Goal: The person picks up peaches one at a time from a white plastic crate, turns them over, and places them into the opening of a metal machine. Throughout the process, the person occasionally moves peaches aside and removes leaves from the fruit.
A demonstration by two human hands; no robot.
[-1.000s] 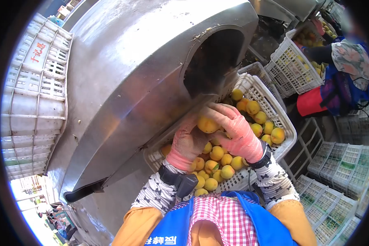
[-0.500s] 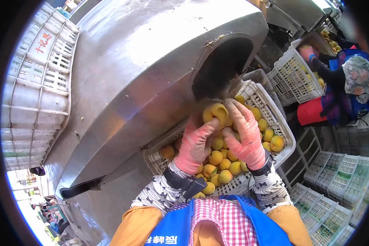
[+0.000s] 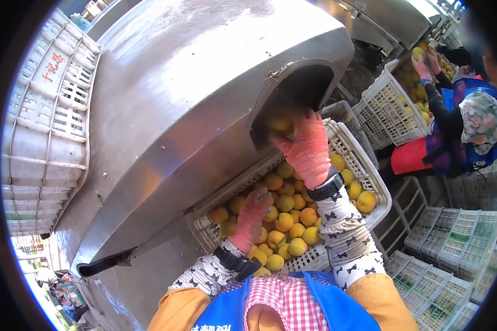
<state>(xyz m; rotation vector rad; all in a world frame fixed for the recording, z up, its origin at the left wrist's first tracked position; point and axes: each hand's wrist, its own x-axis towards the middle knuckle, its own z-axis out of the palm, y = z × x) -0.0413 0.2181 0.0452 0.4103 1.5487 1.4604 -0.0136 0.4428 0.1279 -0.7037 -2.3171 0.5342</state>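
Note:
Yellow-orange peaches [image 3: 284,222] fill a white plastic crate [image 3: 382,205] in front of me. My right hand [image 3: 306,146], in a pink glove, reaches up to the dark opening [image 3: 292,91] of a metal machine. A blurred yellow peach [image 3: 281,123] shows between its thumb and fingers, at the mouth of the opening. Low over the left part of the crate is my left hand [image 3: 251,219], also in a pink glove. Its fingers are stretched out beside the peaches, and I see nothing held in it.
The metal machine [image 3: 204,83] rises beyond the crate. A stack of white crates [image 3: 49,121] stands at the left. At the right a co-worker [image 3: 464,121] holds a peach above another crate [image 3: 392,107]. More stacked crates [image 3: 450,237] are at the lower right.
My hands were together around a peach above the crate. The right has moved up to the opening with a peach; the left has dropped down to the left. The co-worker's hands have risen.

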